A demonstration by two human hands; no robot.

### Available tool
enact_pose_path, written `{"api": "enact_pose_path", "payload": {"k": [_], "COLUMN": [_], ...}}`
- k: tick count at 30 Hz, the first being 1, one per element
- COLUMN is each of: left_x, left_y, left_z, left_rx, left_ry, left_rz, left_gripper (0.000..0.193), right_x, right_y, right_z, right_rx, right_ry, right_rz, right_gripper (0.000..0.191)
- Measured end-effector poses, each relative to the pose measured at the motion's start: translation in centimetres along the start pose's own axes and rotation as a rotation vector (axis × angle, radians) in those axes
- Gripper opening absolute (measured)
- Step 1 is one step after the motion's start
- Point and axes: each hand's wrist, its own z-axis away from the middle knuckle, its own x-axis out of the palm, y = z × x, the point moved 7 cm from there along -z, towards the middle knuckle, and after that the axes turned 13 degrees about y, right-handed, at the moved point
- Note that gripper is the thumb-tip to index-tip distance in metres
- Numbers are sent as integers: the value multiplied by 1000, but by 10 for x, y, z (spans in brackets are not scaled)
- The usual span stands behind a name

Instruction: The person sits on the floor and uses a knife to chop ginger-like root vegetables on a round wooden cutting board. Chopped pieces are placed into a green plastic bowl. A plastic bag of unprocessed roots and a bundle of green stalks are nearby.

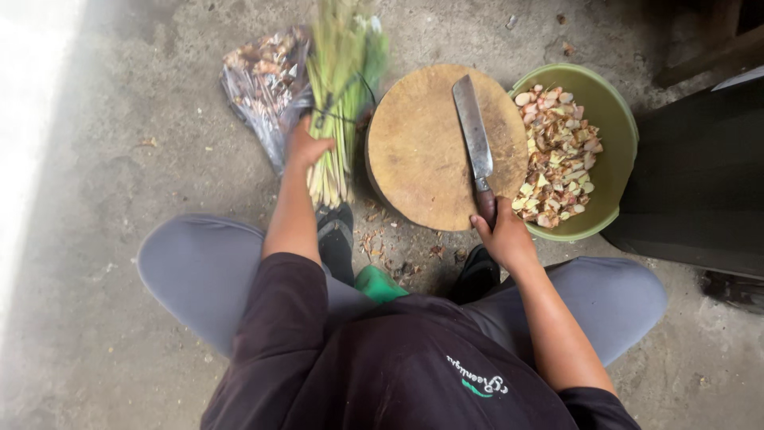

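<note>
Lemongrass bundle [338,95] upright, cut ends down; cleaver [475,143] tip away.

Leafy tops of the green stalk bundle [338,87] blurred and cut off at the far edge, knife handle [485,205] mostly hidden in the right hand [503,237], contents of the clear plastic bag [267,84] too blurred to tell

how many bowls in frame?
1. A green bowl sits on the floor right of the round wooden chopping board, touching its edge, filled with chopped pieces. None other visible; the dark object at right could hide more.
</note>
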Motion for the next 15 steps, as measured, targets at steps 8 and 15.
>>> {"api": "enact_pose_path", "payload": {"k": [8, 15], "left_x": [-71, -87], "left_y": [9, 94], "left_z": [-28, 18], "left_rx": [8, 359], "left_ry": [-12, -607], "left_rz": [870, 1526], "left_gripper": [74, 49], "right_x": [-31, -36], "right_y": [-18, -31], "right_z": [-6, -5], "right_rx": [-74, -147], "right_ry": [173, 157], "right_rz": [165, -664], "right_gripper": [65, 64]}}
